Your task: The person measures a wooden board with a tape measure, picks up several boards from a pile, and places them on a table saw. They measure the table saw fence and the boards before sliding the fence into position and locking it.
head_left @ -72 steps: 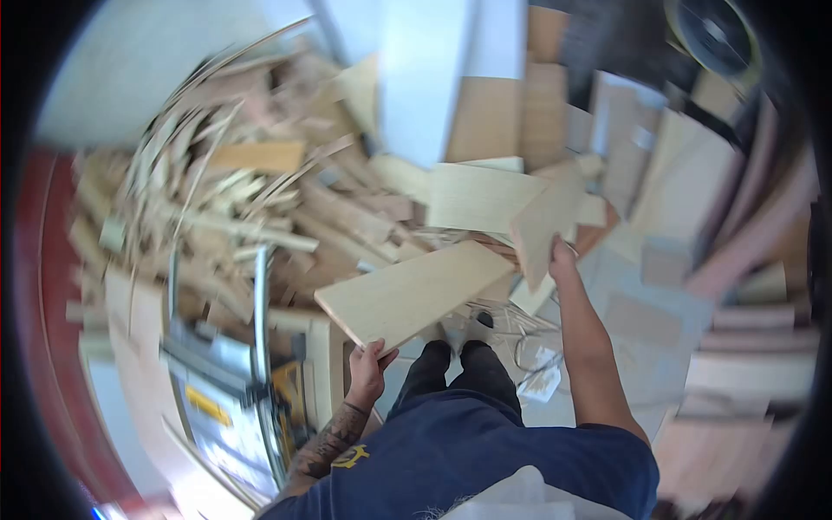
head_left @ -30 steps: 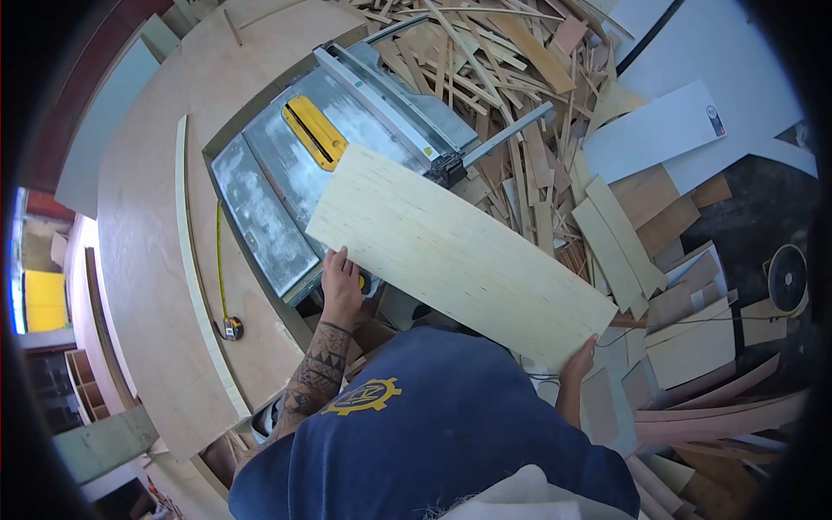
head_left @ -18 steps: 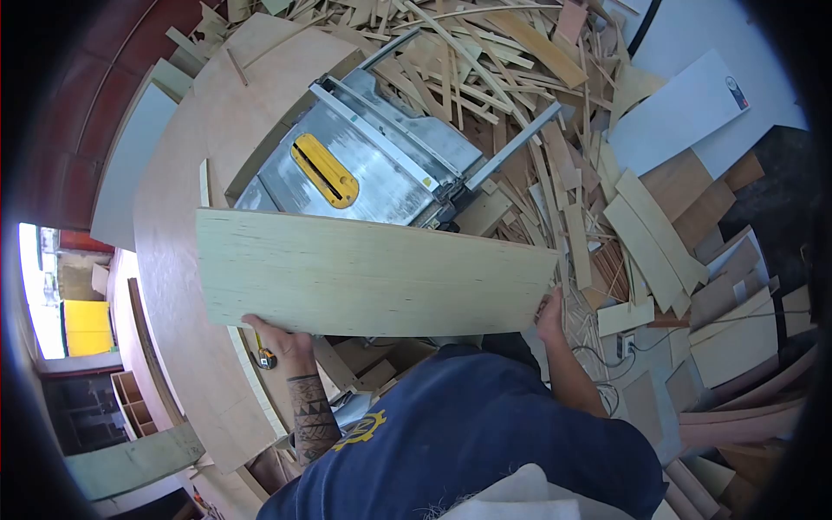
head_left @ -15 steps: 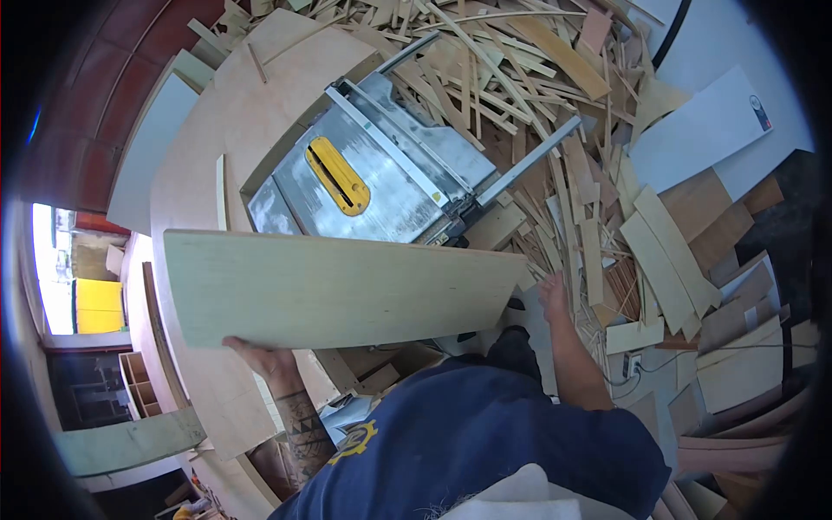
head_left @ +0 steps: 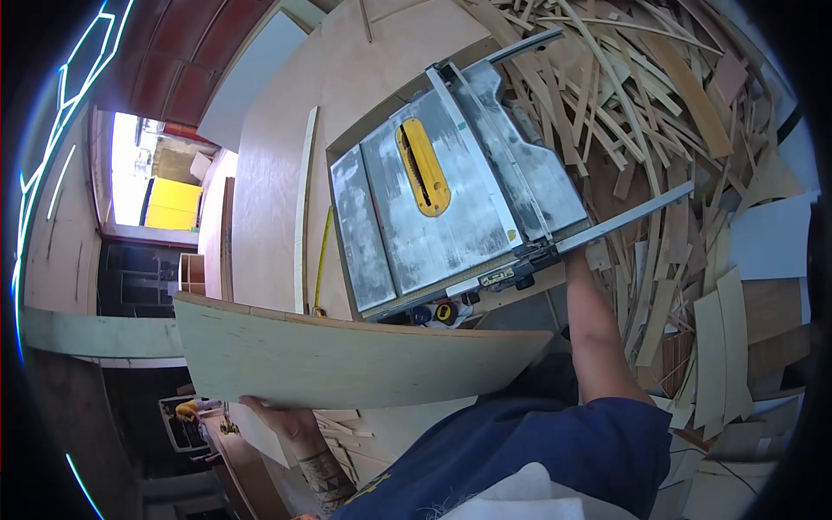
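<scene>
A long wooden board, pale and with one curved edge, spans the space in front of my body. My left hand grips it by its lower edge near the left end, with part of the fingers hidden behind it. Beyond the board stands a table saw with a yellow blade insert and a rip fence. My right hand reaches to the saw's front rail, just right of the fence's clamp end. The rail hides its fingers.
Wood offcuts lie heaped behind and right of the saw. A large plywood surface adjoins it on the left, bearing a narrow strip and an extended tape measure. Curved panels lie at the right.
My view has swung, so the saw sits farther right and lower. My right hand has moved from beside the board's right end to the saw's front rail. The left hand still holds the board.
</scene>
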The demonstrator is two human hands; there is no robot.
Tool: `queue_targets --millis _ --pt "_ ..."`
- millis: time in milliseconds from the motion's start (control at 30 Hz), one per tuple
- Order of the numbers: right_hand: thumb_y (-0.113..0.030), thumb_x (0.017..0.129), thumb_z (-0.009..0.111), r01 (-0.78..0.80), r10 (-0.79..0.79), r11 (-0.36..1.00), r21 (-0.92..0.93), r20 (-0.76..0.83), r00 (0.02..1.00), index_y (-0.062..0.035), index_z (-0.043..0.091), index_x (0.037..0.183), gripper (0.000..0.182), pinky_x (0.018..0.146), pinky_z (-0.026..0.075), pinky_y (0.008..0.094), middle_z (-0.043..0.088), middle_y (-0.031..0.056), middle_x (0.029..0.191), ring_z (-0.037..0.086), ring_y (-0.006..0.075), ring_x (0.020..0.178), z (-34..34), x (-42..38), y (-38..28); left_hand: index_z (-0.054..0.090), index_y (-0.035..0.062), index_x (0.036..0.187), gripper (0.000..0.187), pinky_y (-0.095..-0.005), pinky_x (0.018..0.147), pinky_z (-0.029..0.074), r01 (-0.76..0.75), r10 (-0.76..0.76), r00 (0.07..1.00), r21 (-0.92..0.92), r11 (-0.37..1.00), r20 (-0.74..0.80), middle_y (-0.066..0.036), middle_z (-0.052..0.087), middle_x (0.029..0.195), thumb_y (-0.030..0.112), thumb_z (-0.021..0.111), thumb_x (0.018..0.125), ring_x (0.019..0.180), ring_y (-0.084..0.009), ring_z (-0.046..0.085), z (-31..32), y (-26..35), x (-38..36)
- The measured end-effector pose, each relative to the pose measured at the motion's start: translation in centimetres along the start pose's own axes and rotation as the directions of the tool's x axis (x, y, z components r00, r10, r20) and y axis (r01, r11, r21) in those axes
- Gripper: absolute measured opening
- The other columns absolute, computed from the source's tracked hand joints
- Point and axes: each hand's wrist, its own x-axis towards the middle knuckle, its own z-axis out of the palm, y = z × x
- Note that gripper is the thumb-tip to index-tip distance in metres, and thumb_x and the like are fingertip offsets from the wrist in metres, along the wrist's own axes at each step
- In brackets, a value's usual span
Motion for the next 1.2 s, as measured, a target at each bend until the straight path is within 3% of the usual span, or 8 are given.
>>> queue_targets --millis 267,400,533,700,767,867,933,1200 --pt "-0.038 0.108 0.052 -0.072 0.002 0.912 -0.404 -0.172 0.985 -0.0175 0.051 0.149 0.047 0.101 0.054 0.0434 0.066 0.0064 0.134 0.065 0.0236 0.12 -9.3 2.6 1.1 0.037 0.0113 0.159 0.075 -0.0472 0.122 0.033 0.084 -0.082 0.996 0.043 0.996 -0.048 -0.009 0.044 0.158 0.065 0.045 0.106 0.145 -0.0282 0.041 2.6 -3.9 -1.7" --pt "-0.065 0.1 0.051 -0.281 0.301 -0.071 -0.957 -0.289 0.909 -0.0121 0.055 0.149 0.072 0.094 0.05 0.0436 0.067 0.0079 0.127 0.063 0.0228 0.117 -5.8 -8.8 -6.6 0.036 0.0095 0.158 0.076 -0.0471 0.121 0.035 0.146 -0.145 0.989 0.075 0.986 -0.021 -0.01 0.044 0.157 0.064 0.046 0.106 0.145 -0.0287 0.042 4.4 -7.5 1.4" --pt "-0.079 0.098 0.041 -0.366 0.282 -0.063 -0.928 -0.369 0.886 -0.0072 0.053 0.151 0.09 0.103 0.044 0.0413 0.066 0.0129 0.135 0.062 0.0266 0.116 -18.2 -17.5 -10.7 0.035 0.0094 0.159 0.075 -0.0477 0.121 0.037 0.252 -0.253 0.963 0.014 0.968 0.094 -0.012 0.044 0.158 0.063 0.044 0.107 0.144 -0.0304 0.043 7.7 -10.0 5.9" --pt "-0.085 0.094 0.038 -0.338 0.251 0.817 -0.467 -0.238 0.938 -0.006 0.04 0.159 0.103 0.117 0.034 0.0442 0.049 0.0139 0.156 0.047 0.0308 0.141 -16.0 -34.5 -12.8 0.033 0.0082 0.16 0.078 -0.0495 0.121 0.036 0.445 -0.415 0.862 -0.041 0.895 0.291 -0.014 0.041 0.161 0.066 0.037 0.108 0.146 -0.0334 0.042 9.5 -15.6 11.1" --pt "-0.087 0.093 0.038 -0.268 0.265 0.957 -0.111 -0.043 0.963 -0.0056 0.034 0.162 0.107 0.121 0.029 0.0457 0.041 0.0143 0.163 0.04 0.032 0.149 -10.4 -40.2 -12.5 0.032 0.0074 0.16 0.078 -0.0487 0.122 0.036 0.516 -0.488 0.835 -0.053 0.855 0.252 -0.014 0.04 0.162 0.065 0.035 0.108 0.147 -0.0338 0.041 10.6 -18.1 10.2" --pt "-0.083 0.095 0.045 0.059 -0.087 0.984 -0.168 -0.167 0.982 -0.0057 0.031 0.163 0.104 0.122 0.03 0.0439 0.041 0.0139 0.162 0.041 0.0296 0.147 -10.3 -44.7 -10.5 0.032 0.007 0.16 0.077 -0.0484 0.122 0.036 0.58 -0.557 0.777 0.011 0.815 0.293 -0.014 0.04 0.163 0.065 0.033 0.109 0.147 -0.0328 0.041 9.0 -23.2 7.5" --pt "-0.077 0.096 0.053 0.169 -0.493 0.779 -0.604 -0.422 0.761 -0.0002 0.035 0.16 0.101 0.118 0.036 0.0401 0.046 0.0161 0.158 0.048 0.0276 0.141 -11.2 -48.5 -9.4 0.033 0.0075 0.16 0.073 -0.0477 0.122 0.035 0.745 -0.709 0.627 0.02 0.667 0.323 -0.013 0.04 0.163 0.061 0.032 0.111 0.147 -0.0312 0.042 7.0 -25.9 5.1" --pt "-0.078 0.093 0.055 -0.403 -0.652 0.653 -0.641 -0.747 0.131 0.0197 0.063 0.125 0.103 0.099 0.051 0.0443 0.069 0.0299 0.121 0.068 0.0351 0.112 -11.7 -66.1 -0.4 0.046 0.003 0.151 0.062 -0.0469 0.119 0.039 0.925 -0.823 0.052 0.283 0.253 0.565 -0.014 0.053 0.151 0.05 0.043 0.112 0.139 -0.0293 0.051 -0.8 -32.7 1.5"
